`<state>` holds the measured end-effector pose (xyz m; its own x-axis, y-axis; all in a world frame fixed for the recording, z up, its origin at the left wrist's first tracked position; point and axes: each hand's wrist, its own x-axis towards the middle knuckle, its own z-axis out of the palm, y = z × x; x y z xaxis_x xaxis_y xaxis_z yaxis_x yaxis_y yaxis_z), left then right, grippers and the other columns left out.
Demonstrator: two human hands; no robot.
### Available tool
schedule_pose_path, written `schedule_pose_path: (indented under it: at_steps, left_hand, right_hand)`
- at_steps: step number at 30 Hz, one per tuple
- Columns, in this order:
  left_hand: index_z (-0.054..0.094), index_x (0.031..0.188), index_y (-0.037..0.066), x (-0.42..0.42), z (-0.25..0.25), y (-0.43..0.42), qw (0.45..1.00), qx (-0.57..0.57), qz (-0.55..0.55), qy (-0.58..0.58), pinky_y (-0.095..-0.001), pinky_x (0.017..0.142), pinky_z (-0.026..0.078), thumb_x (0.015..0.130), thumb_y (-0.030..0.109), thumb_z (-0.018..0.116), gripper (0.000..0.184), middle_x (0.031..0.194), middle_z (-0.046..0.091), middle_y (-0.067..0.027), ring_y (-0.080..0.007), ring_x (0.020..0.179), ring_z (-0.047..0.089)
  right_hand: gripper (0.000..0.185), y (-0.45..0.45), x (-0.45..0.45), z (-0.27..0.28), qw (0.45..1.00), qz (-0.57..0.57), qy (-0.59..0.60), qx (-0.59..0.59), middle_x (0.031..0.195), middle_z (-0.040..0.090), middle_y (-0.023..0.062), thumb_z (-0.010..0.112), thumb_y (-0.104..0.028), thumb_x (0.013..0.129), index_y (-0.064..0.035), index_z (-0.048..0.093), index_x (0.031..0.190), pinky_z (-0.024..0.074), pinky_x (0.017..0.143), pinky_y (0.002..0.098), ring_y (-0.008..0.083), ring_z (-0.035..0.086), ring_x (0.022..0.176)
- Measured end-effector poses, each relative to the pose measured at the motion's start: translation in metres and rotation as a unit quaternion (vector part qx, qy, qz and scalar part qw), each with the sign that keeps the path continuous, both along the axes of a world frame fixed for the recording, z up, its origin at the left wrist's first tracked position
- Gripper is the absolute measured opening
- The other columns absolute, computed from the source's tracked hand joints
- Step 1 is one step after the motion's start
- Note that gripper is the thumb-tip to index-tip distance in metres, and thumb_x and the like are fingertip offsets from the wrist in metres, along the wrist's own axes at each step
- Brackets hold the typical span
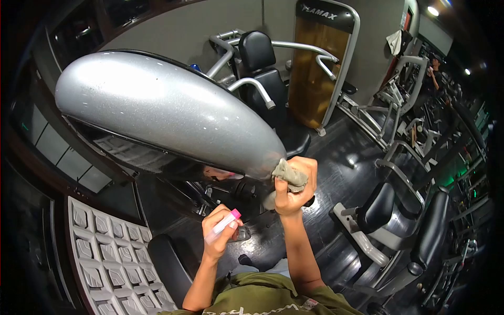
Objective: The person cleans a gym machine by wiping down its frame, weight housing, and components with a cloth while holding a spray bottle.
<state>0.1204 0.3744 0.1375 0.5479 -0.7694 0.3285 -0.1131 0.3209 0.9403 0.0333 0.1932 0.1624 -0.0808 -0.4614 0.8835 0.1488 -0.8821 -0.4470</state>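
A large silver rounded machine cover (157,100) fills the upper left of the view, with small light specks on its glossy surface. My right hand (295,200) is closed around a folded grey-green cloth (290,175) at the cover's lower right end. The cloth appears to touch the cover there. Lower and to the left, my left hand (214,247) is wrapped round a slim translucent bottle (221,228) with a pink top, held tilted and apart from the cover.
A black-padded seat machine (258,52) stands behind the cover, beside an amber-panelled weight stack (315,68). More gym machines (378,210) with black pads line the right. A patterned grey panel (113,252) is at lower left. Far right, another person (434,76) stands in the background.
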Motion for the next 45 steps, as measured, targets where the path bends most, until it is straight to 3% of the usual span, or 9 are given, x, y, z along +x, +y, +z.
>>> schedule_pose_path:
  at_steps: [5,9,12,16,27,34,38,41,45]
  left_hand:
    - [0.067,0.079,-0.003,-0.014,0.006,-0.007,0.998,-0.024,0.048,-0.026,-0.0221,0.049,0.040,0.088,0.023,0.066,0.027,0.075,0.056,-0.0062,-0.0088,0.050,0.054]
    - [0.066,0.078,-0.003,-0.032,0.021,-0.012,0.995,-0.035,0.094,-0.018,-0.0235,0.049,0.040,0.086,0.021,0.067,0.025,0.073,0.056,-0.0062,-0.0094,0.050,0.053]
    - [0.065,0.076,-0.003,-0.040,0.030,-0.019,0.984,-0.050,0.150,-0.087,-0.0247,0.049,0.038,0.085,0.021,0.067,0.025,0.071,0.054,-0.0060,-0.0098,0.050,0.051]
    - [0.062,0.073,-0.001,-0.061,0.061,-0.030,0.973,-0.042,0.220,-0.063,-0.0253,0.048,0.035,0.085,0.020,0.067,0.025,0.065,0.050,-0.0037,-0.0093,0.050,0.048]
    - [0.059,0.075,-0.006,-0.077,0.062,-0.054,0.952,-0.086,0.292,-0.044,-0.0231,0.041,0.039,0.090,0.021,0.060,0.032,0.070,0.052,-0.0074,-0.0092,0.042,0.048]
    - [0.060,0.074,-0.005,-0.101,0.062,-0.043,0.932,-0.074,0.349,-0.070,-0.0241,0.044,0.042,0.090,0.026,0.062,0.035,0.072,0.053,-0.0074,-0.0106,0.044,0.051]
    - [0.063,0.074,-0.003,-0.108,0.058,-0.037,0.930,-0.115,0.347,-0.036,-0.0223,0.046,0.036,0.089,0.016,0.064,0.024,0.067,0.052,-0.0032,-0.0062,0.047,0.047]
    - [0.064,0.074,-0.003,-0.108,0.051,-0.029,0.929,-0.121,0.350,-0.027,-0.0227,0.047,0.037,0.088,0.016,0.063,0.024,0.063,0.052,-0.0035,-0.0075,0.046,0.047]
    - [0.063,0.077,-0.005,-0.107,0.038,-0.018,0.935,-0.096,0.339,-0.036,-0.0239,0.045,0.043,0.090,0.024,0.062,0.032,0.076,0.056,-0.0083,-0.0121,0.044,0.053]
  right_hand:
    - [0.029,-0.011,0.008,-0.084,0.990,0.059,-0.031,0.121,0.098,0.060,0.0154,0.068,-0.022,0.089,0.0028,0.062,0.102,0.0481,0.076,0.0363,0.0268,0.059,0.085]
    - [0.028,-0.012,0.001,-0.074,0.979,0.091,0.003,0.183,0.100,0.059,0.0137,0.067,-0.022,0.090,0.0027,0.062,0.101,0.0476,0.080,0.0376,0.0266,0.059,0.089]
    - [0.025,-0.019,-0.005,-0.012,0.986,0.136,0.011,0.095,0.096,0.060,0.0133,0.069,-0.018,0.083,0.0021,0.064,0.097,0.0491,0.074,0.0373,0.0271,0.060,0.084]
    - [0.025,-0.019,-0.012,0.056,0.976,0.193,0.095,0.031,0.097,0.062,0.0116,0.076,-0.008,0.072,-0.0025,0.071,0.095,0.0509,0.074,0.0342,0.0245,0.064,0.085]
    - [0.039,-0.033,-0.026,-0.026,0.969,0.219,0.109,0.046,0.096,0.062,0.0086,0.080,0.010,0.064,-0.0071,0.073,0.099,0.0507,0.075,0.0342,0.0241,0.063,0.086]
    - [0.045,-0.028,-0.012,0.051,0.961,0.243,0.094,-0.088,0.092,0.063,0.0056,0.083,0.000,0.059,-0.0160,0.077,0.100,0.0529,0.069,0.0359,0.0240,0.065,0.079]
    - [0.048,-0.020,0.000,0.085,0.956,0.256,0.097,-0.105,0.092,0.063,0.0047,0.081,-0.005,0.059,-0.0188,0.077,0.104,0.0526,0.067,0.0358,0.0238,0.065,0.078]
    - [0.052,-0.029,-0.004,0.060,0.958,0.239,0.085,-0.130,0.090,0.062,0.0053,0.079,-0.004,0.056,-0.0202,0.077,0.105,0.0527,0.066,0.0356,0.0234,0.065,0.076]
    - [0.045,-0.035,-0.015,-0.007,0.968,0.225,0.085,-0.073,0.090,0.062,0.0061,0.078,0.002,0.057,-0.0159,0.078,0.098,0.0521,0.066,0.0335,0.0226,0.064,0.076]
